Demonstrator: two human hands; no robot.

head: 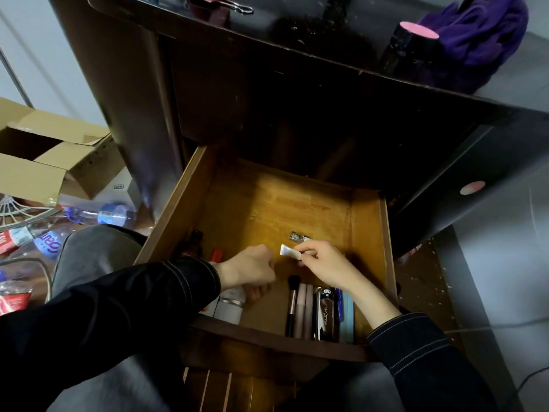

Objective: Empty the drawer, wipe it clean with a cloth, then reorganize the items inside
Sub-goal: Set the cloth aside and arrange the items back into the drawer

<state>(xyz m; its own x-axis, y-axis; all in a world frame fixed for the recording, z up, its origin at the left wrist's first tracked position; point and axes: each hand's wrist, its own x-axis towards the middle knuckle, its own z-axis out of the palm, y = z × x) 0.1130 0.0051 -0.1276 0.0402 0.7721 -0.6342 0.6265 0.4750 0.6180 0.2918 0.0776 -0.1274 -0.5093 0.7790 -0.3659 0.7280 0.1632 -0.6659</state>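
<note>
Fingers (307, 247) of the right hand (323, 263) pinch a small white packet (289, 251), its long axis pointing left toward the nearby left hand (252, 270), which is curled, its hold unclear. A silver packet (298, 237) lies just beyond them in the drawer (267, 203).

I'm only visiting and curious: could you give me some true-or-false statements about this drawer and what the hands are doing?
1. The drawer is pulled open. True.
2. The right hand pinches a small white tube. True.
3. The makeup brush lies at the back of the drawer. False: it lies at the front, beside the pink tubes.
4. The purple cloth is inside the drawer. False: it sits on top of the cabinet.
5. The cardboard box on the left has its flaps open. True.
</note>
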